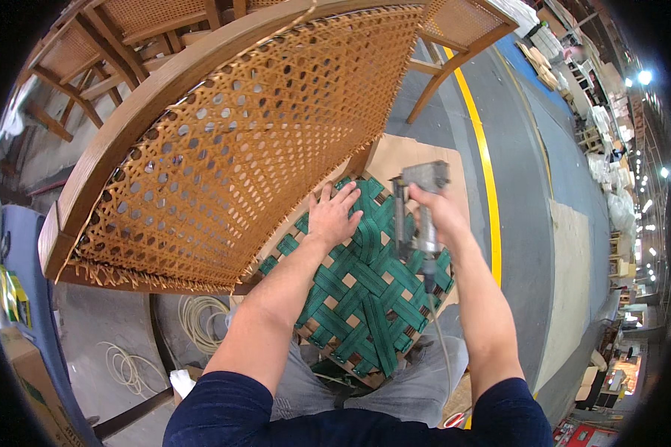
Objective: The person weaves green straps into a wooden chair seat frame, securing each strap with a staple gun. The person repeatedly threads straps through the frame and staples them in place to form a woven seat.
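Note:
Green webbing straps (343,279) are woven in a lattice over a chair seat frame in front of me. My left hand (334,214) lies with its fingers spread on the far left part of the webbing, beside the cane back. In my right hand (443,216) is a grey pneumatic staple gun (427,177), held above the right side of the seat and slightly blurred. From its lower end an air hose (441,335) runs down towards my lap. A loose length of webbing (379,335) lies across the near part of the weave.
A large woven cane panel (253,141) in a wooden frame (127,127) rises at the left. More cane chairs (153,18) stand behind it. Coiled hose (201,324) lies on the floor at lower left. A yellow floor line (484,164) runs along the right. Red-handled scissors (455,421) lie near my right leg.

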`<action>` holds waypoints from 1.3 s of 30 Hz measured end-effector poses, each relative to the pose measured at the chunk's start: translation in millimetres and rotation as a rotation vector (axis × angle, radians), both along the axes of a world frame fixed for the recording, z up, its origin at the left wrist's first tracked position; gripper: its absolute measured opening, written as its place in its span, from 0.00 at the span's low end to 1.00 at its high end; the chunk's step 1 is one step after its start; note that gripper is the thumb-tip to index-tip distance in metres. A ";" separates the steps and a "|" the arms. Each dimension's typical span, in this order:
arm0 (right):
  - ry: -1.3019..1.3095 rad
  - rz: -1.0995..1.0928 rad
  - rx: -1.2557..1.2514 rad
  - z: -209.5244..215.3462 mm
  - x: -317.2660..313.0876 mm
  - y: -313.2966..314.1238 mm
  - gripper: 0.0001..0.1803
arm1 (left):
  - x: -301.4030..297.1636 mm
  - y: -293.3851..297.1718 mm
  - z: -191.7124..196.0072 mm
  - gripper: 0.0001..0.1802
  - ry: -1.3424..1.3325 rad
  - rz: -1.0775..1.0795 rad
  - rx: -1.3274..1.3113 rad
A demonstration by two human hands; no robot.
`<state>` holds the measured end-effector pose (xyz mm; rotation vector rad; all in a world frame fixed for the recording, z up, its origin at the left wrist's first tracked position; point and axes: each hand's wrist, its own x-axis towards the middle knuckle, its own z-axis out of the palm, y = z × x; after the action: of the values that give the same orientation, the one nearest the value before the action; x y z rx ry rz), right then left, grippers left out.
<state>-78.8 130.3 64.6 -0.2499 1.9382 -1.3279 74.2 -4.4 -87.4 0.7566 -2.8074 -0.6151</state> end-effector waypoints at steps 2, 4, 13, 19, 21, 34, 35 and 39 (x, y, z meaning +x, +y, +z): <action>-0.013 0.027 0.041 -19.9 3.1 -31.5 0.13 | 0.7 -1.2 0.3 0.31 -0.006 -0.001 0.006; -0.011 0.059 0.096 -33.8 4.4 -46.3 0.14 | 2.0 -2.6 0.1 0.31 -0.021 0.003 0.028; -0.014 0.067 0.140 -63.2 5.8 -60.6 0.14 | 1.0 -2.5 -2.0 0.31 -0.018 0.005 0.088; 0.034 0.106 0.137 -75.4 10.7 -62.5 0.12 | -2.7 -2.2 -4.5 0.32 -0.032 0.006 0.100; 0.054 0.120 0.140 -79.1 4.2 -57.0 0.11 | -5.1 2.2 -4.2 0.31 -0.009 -0.003 0.105; -0.007 0.165 0.129 -75.0 17.4 -66.9 0.10 | 4.4 -2.9 -22.5 0.13 0.355 0.028 0.093; -0.002 0.169 0.119 -75.8 13.1 -64.5 0.10 | 2.0 -0.5 -20.9 0.12 0.374 0.014 0.097; 0.033 0.173 0.145 -73.1 23.2 -68.9 0.12 | 8.3 -8.6 -24.4 0.13 0.412 0.021 0.107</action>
<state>-55.6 61.4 -8.6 -0.3610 1.9821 -1.0722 82.5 -13.0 -111.8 0.5953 -2.4032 -0.8174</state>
